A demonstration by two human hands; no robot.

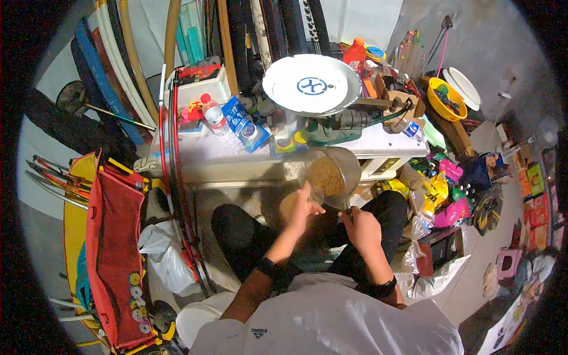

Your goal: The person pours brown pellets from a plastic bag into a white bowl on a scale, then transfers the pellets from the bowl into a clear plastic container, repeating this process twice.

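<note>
The round metal scoop pan (340, 168) is silver-grey; its granular contents (325, 176) are tan-brown. The large round weighing dish (312, 83) is white with a blue cross-in-circle emblem at centre. The scale body (337, 125) is dark green. The plastic bottle (355, 54) is orange-red with an orange cap. The round plastic bowl (447, 98) is yellow. The hanging fabric panel (115, 260) is red with yellow edging. The person's trousers (248, 239) are black; the shirt (331, 322) is white.

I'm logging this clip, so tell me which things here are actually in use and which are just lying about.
In use:
- left hand, at the rim of the metal pot
- right hand, gripping the pot from below
- metal pot holding brown granules

Lying about:
- white dish on the green scale
- water bottle
- blue packet
- yellow bowl
- orange bottle
</note>
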